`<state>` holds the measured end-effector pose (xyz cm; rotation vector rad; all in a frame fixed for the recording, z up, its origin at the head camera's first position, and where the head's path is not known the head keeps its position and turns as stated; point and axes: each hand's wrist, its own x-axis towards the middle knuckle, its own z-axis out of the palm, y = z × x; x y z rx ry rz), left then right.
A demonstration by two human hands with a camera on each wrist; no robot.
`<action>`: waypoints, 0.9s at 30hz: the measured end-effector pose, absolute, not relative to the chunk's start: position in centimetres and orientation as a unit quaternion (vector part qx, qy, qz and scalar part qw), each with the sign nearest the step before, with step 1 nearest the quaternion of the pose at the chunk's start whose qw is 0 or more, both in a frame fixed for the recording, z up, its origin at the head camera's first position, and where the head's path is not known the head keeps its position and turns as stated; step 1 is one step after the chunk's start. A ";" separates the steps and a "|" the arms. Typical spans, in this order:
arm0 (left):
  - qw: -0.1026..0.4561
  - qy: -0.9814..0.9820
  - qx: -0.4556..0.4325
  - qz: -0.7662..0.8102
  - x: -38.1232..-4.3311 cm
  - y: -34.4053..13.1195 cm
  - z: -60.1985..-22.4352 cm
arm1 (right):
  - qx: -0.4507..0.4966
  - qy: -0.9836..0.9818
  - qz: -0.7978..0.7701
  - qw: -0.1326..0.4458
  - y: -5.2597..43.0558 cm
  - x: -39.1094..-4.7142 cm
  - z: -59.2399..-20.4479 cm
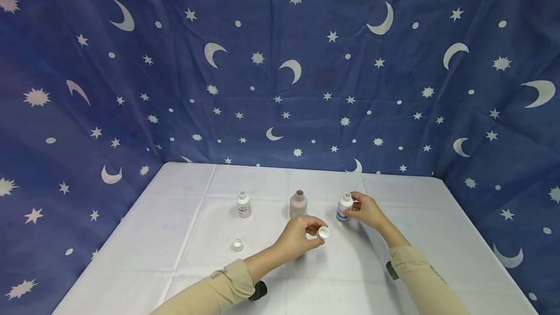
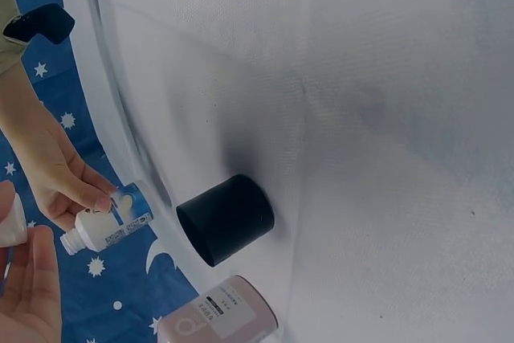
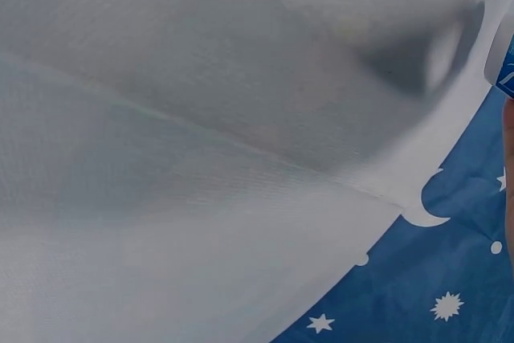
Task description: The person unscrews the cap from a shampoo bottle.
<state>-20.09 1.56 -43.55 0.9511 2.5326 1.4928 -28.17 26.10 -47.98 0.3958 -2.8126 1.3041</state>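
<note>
My left hand (image 1: 297, 237) pinches a small white bottle cap (image 1: 323, 233) between thumb and fingers, its hollow side showing. On the right, my right hand (image 1: 366, 212) grips a white bottle with a blue label (image 1: 344, 206) by its side; its neck is uncapped. The left wrist view shows this bottle (image 2: 112, 218) tilted, with the right hand's fingers (image 2: 88, 190) across it. In the right wrist view only a corner of the bottle (image 3: 504, 58) appears, apart from a shadow on the cloth. A pinkish bottle (image 1: 298, 204) without a cap stands just beyond my left hand.
Farther left stands another open white bottle (image 1: 244, 205), with a loose white cap (image 1: 237, 244) nearer me. A dark cylindrical cap (image 2: 226, 218) rests on the white-covered table (image 1: 144, 237) beside the pinkish bottle. A blue star-and-moon curtain (image 1: 271, 86) hangs behind the table and at its sides.
</note>
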 end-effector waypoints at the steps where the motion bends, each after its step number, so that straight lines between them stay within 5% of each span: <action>1: 0.027 0.820 0.308 0.482 -20.1 1.6 -43.6 | 0.125 -0.901 0.415 0.008 26.1 -28.2 -48.1; 27: 0.064 0.846 0.304 0.433 -20.0 4.8 -47.0 | 0.141 -0.899 0.416 0.001 27.3 -27.8 -48.9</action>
